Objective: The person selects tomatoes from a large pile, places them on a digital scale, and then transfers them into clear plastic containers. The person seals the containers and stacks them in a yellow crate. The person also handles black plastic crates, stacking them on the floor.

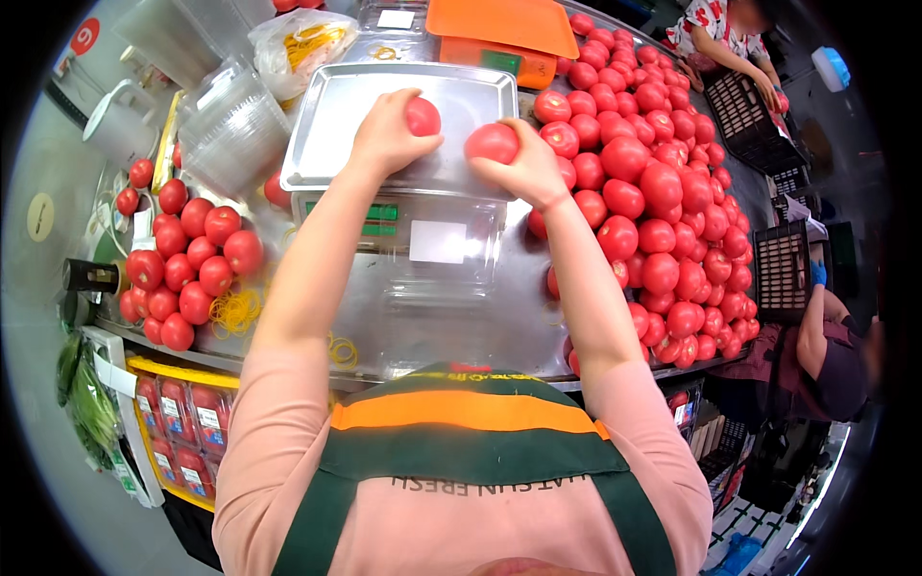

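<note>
My left hand (pixel 392 137) is closed around a red tomato (pixel 423 117) over the shiny metal tray (pixel 403 189) of a weighing scale. At the tray's right side, my right hand (pixel 529 162) grips a second, larger tomato (pixel 492 143). Whether either tomato touches the tray I cannot tell. Just below the tray, a clear plastic container (pixel 439 266) with a white label lies on the metal table, in front of the scale's green display (pixel 379 219). A big heap of tomatoes (pixel 659 187) spreads to the right of my right hand.
A smaller tomato pile (pixel 194 252) and yellow rubber bands (pixel 235 312) lie at left. Stacked clear containers (pixel 230 133), a bag of rubber bands (pixel 306 47) and an orange scale (pixel 500 36) stand behind. Packed tomatoes fill a yellow crate (pixel 184 366). Two people are beside black crates (pixel 781 270) at right.
</note>
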Demonstrator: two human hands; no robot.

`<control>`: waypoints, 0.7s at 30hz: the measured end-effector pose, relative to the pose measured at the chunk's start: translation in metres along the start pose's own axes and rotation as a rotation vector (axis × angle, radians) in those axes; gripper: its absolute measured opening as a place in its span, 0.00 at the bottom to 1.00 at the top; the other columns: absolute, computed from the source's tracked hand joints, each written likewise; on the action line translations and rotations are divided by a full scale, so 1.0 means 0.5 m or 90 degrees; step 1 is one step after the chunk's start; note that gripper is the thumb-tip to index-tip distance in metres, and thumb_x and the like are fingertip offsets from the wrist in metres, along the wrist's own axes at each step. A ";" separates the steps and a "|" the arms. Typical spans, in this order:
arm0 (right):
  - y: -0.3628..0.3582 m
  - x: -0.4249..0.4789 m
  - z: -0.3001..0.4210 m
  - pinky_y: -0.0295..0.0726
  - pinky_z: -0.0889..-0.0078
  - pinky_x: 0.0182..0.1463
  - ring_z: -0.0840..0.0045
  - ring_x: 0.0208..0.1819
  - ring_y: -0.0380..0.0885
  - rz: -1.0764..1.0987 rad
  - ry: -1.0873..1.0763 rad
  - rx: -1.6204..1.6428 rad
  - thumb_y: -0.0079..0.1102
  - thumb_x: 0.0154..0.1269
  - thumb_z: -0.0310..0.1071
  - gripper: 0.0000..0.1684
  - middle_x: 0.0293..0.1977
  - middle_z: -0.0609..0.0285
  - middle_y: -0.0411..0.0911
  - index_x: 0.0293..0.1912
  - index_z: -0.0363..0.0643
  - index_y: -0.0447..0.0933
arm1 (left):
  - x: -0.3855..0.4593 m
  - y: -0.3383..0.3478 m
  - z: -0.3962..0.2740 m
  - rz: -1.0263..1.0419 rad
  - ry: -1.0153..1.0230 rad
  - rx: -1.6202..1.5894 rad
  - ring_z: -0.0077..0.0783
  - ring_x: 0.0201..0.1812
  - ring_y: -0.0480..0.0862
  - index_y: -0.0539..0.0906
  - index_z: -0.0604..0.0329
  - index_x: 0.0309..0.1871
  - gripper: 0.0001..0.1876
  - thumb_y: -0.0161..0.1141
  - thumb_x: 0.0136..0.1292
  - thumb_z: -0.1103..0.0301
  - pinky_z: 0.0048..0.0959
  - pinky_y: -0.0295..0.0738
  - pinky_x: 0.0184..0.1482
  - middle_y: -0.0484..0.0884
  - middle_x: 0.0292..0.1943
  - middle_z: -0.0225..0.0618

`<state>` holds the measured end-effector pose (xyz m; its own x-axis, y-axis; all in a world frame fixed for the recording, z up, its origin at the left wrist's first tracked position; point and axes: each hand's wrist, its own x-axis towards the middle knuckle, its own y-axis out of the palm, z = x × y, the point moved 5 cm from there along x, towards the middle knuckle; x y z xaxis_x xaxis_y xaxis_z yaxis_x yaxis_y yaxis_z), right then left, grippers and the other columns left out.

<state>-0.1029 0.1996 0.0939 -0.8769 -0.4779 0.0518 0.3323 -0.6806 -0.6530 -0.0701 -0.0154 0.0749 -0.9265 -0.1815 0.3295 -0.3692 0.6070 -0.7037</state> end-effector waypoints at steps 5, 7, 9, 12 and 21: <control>-0.023 -0.201 -0.034 0.75 0.68 0.60 0.75 0.56 0.75 0.058 -0.053 0.529 0.74 0.48 0.36 0.45 0.55 0.59 0.75 0.64 0.38 0.65 | -0.224 -0.053 -0.070 0.120 -0.213 -0.503 0.36 0.54 0.80 0.71 0.58 0.64 0.40 0.76 0.46 0.63 0.33 0.77 0.56 0.77 0.56 0.41; 0.015 -0.301 -0.030 0.72 0.64 0.63 0.70 0.60 0.73 0.094 -0.083 0.427 0.78 0.44 0.37 0.49 0.58 0.54 0.72 0.65 0.39 0.64 | -0.348 -0.037 -0.097 0.130 0.050 -0.300 0.43 0.59 0.77 0.71 0.55 0.64 0.41 0.78 0.43 0.62 0.40 0.73 0.61 0.75 0.57 0.44; 0.071 -0.376 -0.036 0.69 0.58 0.66 0.61 0.63 0.71 0.117 -0.190 0.202 0.79 0.43 0.38 0.50 0.59 0.48 0.69 0.65 0.40 0.64 | -0.454 -0.008 -0.120 0.158 0.112 -0.191 0.53 0.60 0.75 0.70 0.57 0.64 0.43 0.79 0.42 0.61 0.43 0.71 0.63 0.73 0.59 0.47; 0.147 -0.437 -0.039 0.66 0.52 0.68 0.52 0.66 0.65 0.081 -0.332 0.029 0.77 0.45 0.37 0.47 0.60 0.42 0.67 0.64 0.40 0.65 | -0.542 0.048 -0.097 0.180 0.149 -0.056 0.55 0.66 0.68 0.69 0.57 0.66 0.45 0.80 0.42 0.65 0.45 0.65 0.67 0.69 0.63 0.50; 0.116 -0.481 -0.094 0.75 0.59 0.57 0.51 0.54 0.75 -0.014 -0.074 -0.026 0.63 0.62 0.34 0.31 0.55 0.43 0.73 0.64 0.39 0.68 | -0.484 0.054 0.039 0.037 -0.326 -0.419 0.45 0.74 0.60 0.53 0.65 0.76 0.39 0.57 0.69 0.55 0.41 0.51 0.74 0.60 0.73 0.52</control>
<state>0.1107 0.3012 0.0082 -0.8372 -0.5254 0.1521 0.2966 -0.6698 -0.6808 0.1429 0.0297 -0.0361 -0.9198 -0.3686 -0.1347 -0.3493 0.9254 -0.1472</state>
